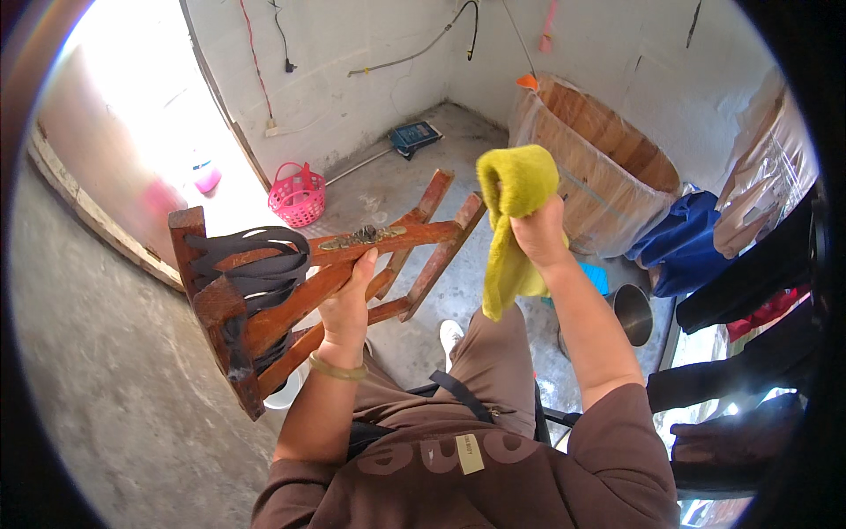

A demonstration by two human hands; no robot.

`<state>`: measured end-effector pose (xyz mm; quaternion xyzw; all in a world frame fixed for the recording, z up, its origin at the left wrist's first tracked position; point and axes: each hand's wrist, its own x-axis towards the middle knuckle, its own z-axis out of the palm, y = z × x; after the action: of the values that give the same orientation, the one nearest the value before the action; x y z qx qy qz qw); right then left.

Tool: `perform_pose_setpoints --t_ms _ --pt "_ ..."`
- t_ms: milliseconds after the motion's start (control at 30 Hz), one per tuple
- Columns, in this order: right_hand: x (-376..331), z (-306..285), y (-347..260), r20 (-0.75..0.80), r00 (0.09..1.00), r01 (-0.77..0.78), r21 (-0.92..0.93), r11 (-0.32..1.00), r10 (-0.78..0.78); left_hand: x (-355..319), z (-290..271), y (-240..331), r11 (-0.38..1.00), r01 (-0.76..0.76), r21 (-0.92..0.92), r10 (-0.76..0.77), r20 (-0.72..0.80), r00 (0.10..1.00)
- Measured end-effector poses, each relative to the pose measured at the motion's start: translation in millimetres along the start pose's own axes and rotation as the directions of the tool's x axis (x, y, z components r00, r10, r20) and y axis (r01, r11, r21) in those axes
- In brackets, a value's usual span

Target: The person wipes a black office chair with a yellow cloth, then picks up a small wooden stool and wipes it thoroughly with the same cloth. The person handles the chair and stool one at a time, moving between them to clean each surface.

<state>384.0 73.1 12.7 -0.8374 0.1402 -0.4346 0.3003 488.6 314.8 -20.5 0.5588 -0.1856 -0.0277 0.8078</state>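
My left hand (345, 304) grips a reddish-brown wooden folding stool (304, 300) by one of its bars, holding it tilted above the floor. Dark grey straps (251, 260) are looped around the stool's left end, and a worn metal fitting (366, 236) sits on its upper bar. Raised to the right of the stool, my right hand (539, 231) is closed on a yellow-green cloth (515, 181). The cloth is folded over at the top and its lower part hangs down. A gap lies between cloth and stool.
A pink basket (298, 196) stands by the doorway, near a blue dustpan (414, 137) with a long handle. A plastic-wrapped wooden tub (586, 167) fills the far right corner. Closer are a metal pot (633, 313), blue fabric (683, 242) and hanging dark clothes (749, 366).
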Motion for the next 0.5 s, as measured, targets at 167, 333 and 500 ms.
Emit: perform_pose_setpoints --t_ms 167,333,500 --pt "31 24 -43 0.326 0.887 0.448 -0.429 0.784 -0.328 -5 0 -3 0.998 -0.039 0.046 0.037 0.046 0.998" --pt "39 51 -45 0.739 0.648 0.595 -0.339 0.728 -0.186 -9 4 0 0.997 -0.032 0.072 0.026 0.090 0.996" --pt "38 70 -15 0.859 0.512 0.723 -0.437 0.535 0.008 -13 4 3 0.999 -0.013 0.049 0.007 0.122 0.993"
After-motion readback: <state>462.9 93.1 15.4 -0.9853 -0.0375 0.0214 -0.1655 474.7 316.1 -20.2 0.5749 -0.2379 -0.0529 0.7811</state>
